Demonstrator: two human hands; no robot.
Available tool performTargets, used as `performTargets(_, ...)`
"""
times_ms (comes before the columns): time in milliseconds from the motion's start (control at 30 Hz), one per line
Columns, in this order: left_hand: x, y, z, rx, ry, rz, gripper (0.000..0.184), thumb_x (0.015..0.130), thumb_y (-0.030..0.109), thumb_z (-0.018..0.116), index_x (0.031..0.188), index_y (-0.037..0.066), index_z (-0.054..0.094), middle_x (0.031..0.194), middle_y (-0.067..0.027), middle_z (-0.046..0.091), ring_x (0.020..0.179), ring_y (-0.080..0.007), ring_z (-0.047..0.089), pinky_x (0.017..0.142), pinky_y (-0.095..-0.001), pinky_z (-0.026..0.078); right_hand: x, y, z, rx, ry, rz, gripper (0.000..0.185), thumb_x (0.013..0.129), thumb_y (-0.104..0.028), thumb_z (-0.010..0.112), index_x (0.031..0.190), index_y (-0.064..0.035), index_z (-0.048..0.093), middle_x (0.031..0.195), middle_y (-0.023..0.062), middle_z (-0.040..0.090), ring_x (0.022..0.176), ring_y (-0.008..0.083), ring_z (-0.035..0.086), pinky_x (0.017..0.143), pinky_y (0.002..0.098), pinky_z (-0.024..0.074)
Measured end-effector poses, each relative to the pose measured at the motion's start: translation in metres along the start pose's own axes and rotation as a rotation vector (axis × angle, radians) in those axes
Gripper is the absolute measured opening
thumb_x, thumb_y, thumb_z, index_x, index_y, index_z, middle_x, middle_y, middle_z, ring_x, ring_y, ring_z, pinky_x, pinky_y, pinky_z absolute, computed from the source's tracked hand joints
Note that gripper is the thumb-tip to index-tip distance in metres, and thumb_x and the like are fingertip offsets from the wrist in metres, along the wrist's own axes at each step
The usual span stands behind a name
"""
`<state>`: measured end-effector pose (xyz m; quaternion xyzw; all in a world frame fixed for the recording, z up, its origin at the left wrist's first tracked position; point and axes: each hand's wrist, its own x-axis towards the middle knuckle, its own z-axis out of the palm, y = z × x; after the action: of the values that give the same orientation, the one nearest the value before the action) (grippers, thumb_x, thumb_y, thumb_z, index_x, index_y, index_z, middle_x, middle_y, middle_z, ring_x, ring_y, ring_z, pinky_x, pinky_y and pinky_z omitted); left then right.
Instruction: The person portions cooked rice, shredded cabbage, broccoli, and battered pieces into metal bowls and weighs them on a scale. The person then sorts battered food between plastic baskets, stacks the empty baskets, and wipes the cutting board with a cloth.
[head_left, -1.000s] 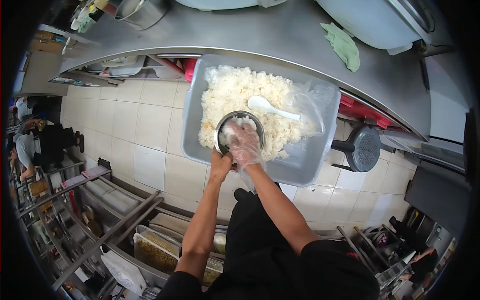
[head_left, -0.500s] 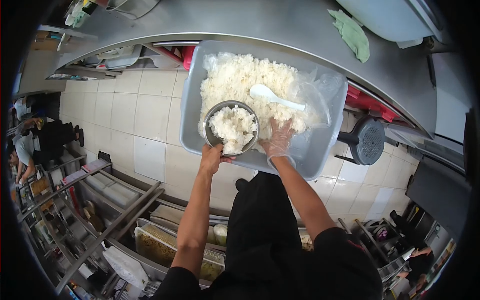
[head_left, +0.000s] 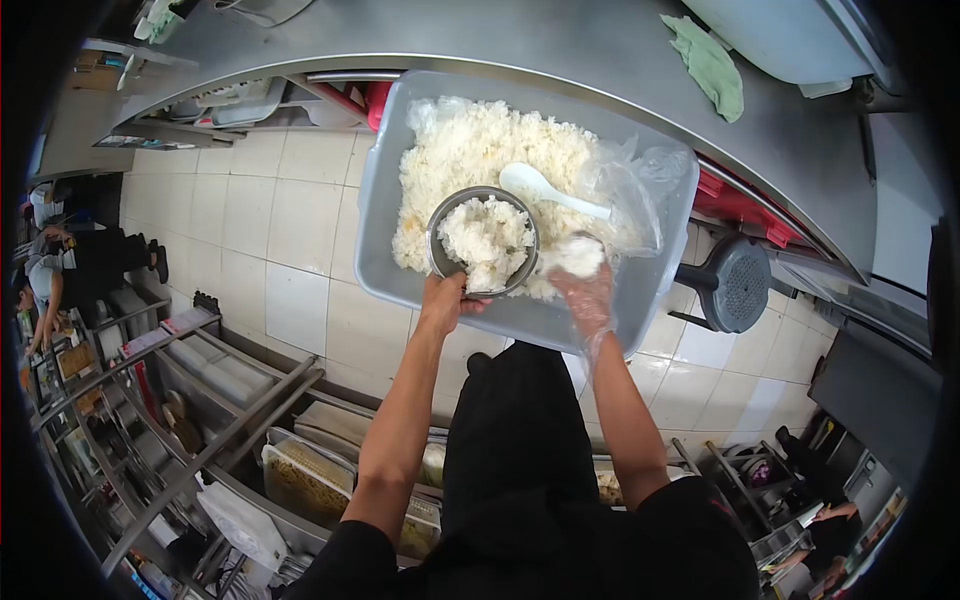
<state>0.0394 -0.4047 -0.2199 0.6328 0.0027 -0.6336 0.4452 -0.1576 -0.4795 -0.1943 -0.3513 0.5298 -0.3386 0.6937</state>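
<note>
A metal bowl heaped with cooked rice is held at its near rim by my left hand, thumb at the edge and fingers under it. It is over the near left part of a grey plastic tub. Loose white rice covers much of the tub. My right hand, in a clear plastic glove, is closed around a clump of rice just right of the bowl. A white rice paddle lies on the rice beyond that hand. Clear plastic sheeting is bunched at the tub's right side.
Beyond the tub runs a steel counter with a green cloth on it. A dark grey stool stands at the right. Behind me on the left are a metal rack and food containers. Other people work at the far left and lower right.
My right hand has come up out of the rice with a clump in it. The bowl in my left hand has shifted right and slightly away from the tub's left wall.
</note>
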Motion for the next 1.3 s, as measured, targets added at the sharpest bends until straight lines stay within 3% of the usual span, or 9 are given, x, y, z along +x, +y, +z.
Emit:
performTargets(233, -0.012, 0.005, 0.024, -0.055, -0.012, 0.004, 0.031, 0.079, 0.003, 0.04, 0.104, -0.013, 0.048, 0.08, -0.0225, 0.062, 0.056, -0.0283, 0.063, 0.042, -0.0315, 0.05, 0.005, -0.033, 0.042, -1.064, -0.091, -0.67, 0.051, 0.08, -0.028, 0.062, 0.126, -0.0123, 0.047, 0.128, 0.0155, 0.046, 0.124, 0.0357, 0.035, 0.102, 0.0442, 0.0299)
performTargets(400, -0.029, 0.01, 0.04, 0.006, -0.026, -0.011, 0.027, 0.081, 0.004, 0.042, 0.103, -0.009, 0.051, 0.08, -0.02, 0.062, 0.056, -0.0279, 0.063, 0.041, -0.033, 0.049, 0.019, -0.031, 0.055, -1.089, -0.178, -0.933, 0.046, 0.084, -0.03, 0.056, 0.126, -0.0139, 0.049, 0.136, 0.0146, 0.036, 0.124, 0.04, 0.032, 0.102, 0.0485, 0.0282)
performTargets(700, -0.035, 0.006, 0.037, 0.1, 0.078, 0.158, 0.027, 0.081, 0.0, 0.041, 0.105, -0.01, 0.048, 0.079, -0.0179, 0.062, 0.054, -0.0252, 0.061, 0.041, -0.0327, 0.051, 0.034, -0.024, 0.095, -1.329, -0.114, -0.838, 0.04, 0.091, -0.025, 0.045, 0.127, -0.0091, 0.048, 0.135, 0.0156, 0.039, 0.126, 0.0377, 0.032, 0.103, 0.0464, 0.0273)
performTargets(900, -0.039, -0.004, -0.007, -0.107, 0.046, 0.153, 0.029, 0.079, 0.001, 0.044, 0.104, -0.012, 0.048, 0.076, -0.021, 0.062, 0.052, -0.0266, 0.063, 0.039, -0.0324, 0.051, 0.041, -0.071, 0.041, -0.59, -0.131, -0.579, 0.032, 0.092, -0.023, 0.047, 0.115, -0.002, 0.056, 0.116, 0.0125, 0.057, 0.116, 0.0219, 0.046, 0.1, 0.0316, 0.0327)
performTargets(967, -0.058, 0.001, -0.014, -0.134, 0.095, 0.167, 0.027, 0.078, 0.002, 0.046, 0.101, -0.012, 0.05, 0.073, -0.0204, 0.062, 0.05, -0.0261, 0.062, 0.039, -0.0324, 0.051, 0.048, -0.062, 0.009, -0.864, 0.065, -0.544, 0.027, 0.09, -0.019, 0.049, 0.107, -0.0008, 0.06, 0.107, 0.0122, 0.06, 0.104, 0.0261, 0.053, 0.093, 0.0349, 0.0387)
performTargets(1033, -0.072, -0.016, -0.033, -0.158, 0.166, 0.195, 0.018, 0.077, 0.004, 0.046, 0.079, -0.008, 0.059, 0.058, -0.0142, 0.06, 0.043, -0.0206, 0.059, 0.039, -0.0304, 0.049, 0.065, -0.028, -0.037, -1.075, -0.031, -0.914, 0.024, 0.082, -0.014, 0.06, 0.102, -0.0011, 0.061, 0.102, 0.0145, 0.058, 0.1, 0.0287, 0.051, 0.088, 0.0379, 0.0395)
performTargets(1133, -0.121, -0.051, -0.05, -0.223, 0.302, 0.388, 0.017, 0.07, 0.007, 0.053, 0.076, -0.006, 0.063, 0.06, -0.013, 0.06, 0.045, -0.0184, 0.059, 0.04, -0.0316, 0.048, 0.086, 0.022, -0.105, -1.275, -0.253, -1.358, 0.022, 0.088, -0.016, 0.049, 0.099, -0.0021, 0.062, 0.104, 0.0156, 0.059, 0.097, 0.0312, 0.053, 0.088, 0.0449, 0.0399)
performTargets(1167, -0.151, -0.052, -0.049, -0.253, 0.334, 0.407, 0.018, 0.07, 0.008, 0.053, 0.076, -0.006, 0.063, 0.061, -0.013, 0.061, 0.045, -0.0188, 0.059, 0.041, -0.0317, 0.049, 0.056, 0.001, -0.09, -1.286, -0.267, -1.004, 0.025, 0.09, -0.018, 0.046, 0.099, -0.0004, 0.061, 0.104, 0.0162, 0.058, 0.098, 0.0319, 0.053, 0.089, 0.0437, 0.0395)
performTargets(1300, -0.274, -0.094, -0.05, -0.301, 0.591, 0.609, 0.022, 0.069, 0.005, 0.05, 0.084, -0.006, 0.061, 0.063, -0.0091, 0.059, 0.053, -0.0138, 0.056, 0.049, -0.0287, 0.047, 0.033, -0.026, -0.079, -1.314, -0.393, -0.969, 0.024, 0.083, -0.025, 0.054, 0.089, -0.003, 0.063, 0.088, 0.0153, 0.059, 0.084, 0.0298, 0.055, 0.076, 0.04, 0.0441)
